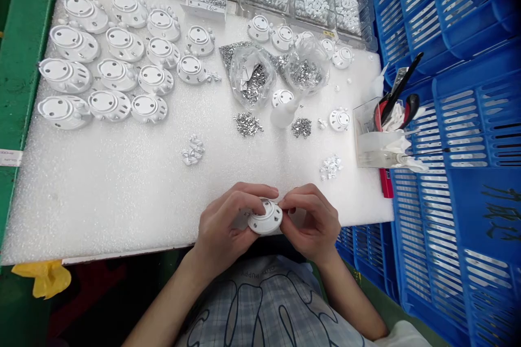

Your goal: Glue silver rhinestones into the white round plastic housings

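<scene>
A white round plastic part point(266, 224) with small holes and metal bits around its rim is held over the front edge of the foam-covered table. My left hand point(223, 220) grips it from the left, thumb below and fingers over its top. At its right rim, my right hand point(312, 220) is closed in a pinch. Whatever lies between those fingertips is too small or hidden to make out. Beyond the hands lie small white plastic pieces point(193, 150) on the left and more white pieces point(331, 167) on the right.
Rows of similar white parts point(118, 75) fill the table's left. Metal bits in bags point(254, 84) and piles point(248, 124) lie mid-table, by a white bottle point(284, 114). An acrylic holder point(364, 146) with pliers point(401, 100) stands right, beside blue crates point(459, 135).
</scene>
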Motion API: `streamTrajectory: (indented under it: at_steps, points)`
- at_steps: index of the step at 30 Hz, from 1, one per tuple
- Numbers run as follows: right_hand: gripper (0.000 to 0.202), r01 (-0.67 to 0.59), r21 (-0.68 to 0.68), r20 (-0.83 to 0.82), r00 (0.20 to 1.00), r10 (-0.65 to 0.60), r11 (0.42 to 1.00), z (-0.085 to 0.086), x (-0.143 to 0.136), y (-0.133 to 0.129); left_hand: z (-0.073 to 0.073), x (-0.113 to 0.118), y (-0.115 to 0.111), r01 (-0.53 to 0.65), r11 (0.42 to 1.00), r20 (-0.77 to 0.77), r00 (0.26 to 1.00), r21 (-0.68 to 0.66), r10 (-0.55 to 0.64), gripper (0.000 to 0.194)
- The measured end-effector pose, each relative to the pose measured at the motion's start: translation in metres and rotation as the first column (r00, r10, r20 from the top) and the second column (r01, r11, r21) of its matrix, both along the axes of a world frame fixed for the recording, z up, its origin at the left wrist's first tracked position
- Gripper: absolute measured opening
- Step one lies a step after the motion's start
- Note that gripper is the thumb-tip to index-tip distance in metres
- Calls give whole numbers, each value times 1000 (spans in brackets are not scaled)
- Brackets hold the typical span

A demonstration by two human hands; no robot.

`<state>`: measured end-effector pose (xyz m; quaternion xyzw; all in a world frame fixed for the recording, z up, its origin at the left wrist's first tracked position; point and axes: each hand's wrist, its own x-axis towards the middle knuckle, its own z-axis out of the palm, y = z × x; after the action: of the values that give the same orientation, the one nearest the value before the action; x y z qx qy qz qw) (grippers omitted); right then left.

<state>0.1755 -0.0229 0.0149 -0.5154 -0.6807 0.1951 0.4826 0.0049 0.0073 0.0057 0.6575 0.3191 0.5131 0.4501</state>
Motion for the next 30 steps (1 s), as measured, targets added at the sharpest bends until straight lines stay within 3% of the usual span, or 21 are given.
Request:
streamTrajectory:
  at_steps: [6,14,30]
  points:
    - [27,32,22,13,999,-33,999,-2,1,-2,3,0,1,-46,996,-108,993,76,54,17]
    - [29,64,61,-57,997,-61,996,-10,2,-7,4,0,1,-24,987,-228,972,161,61,15]
    - [32,36,103,-47,998,-31,994,-8,1,-5,2,0,3,-56,985,-176,981,166,86,27]
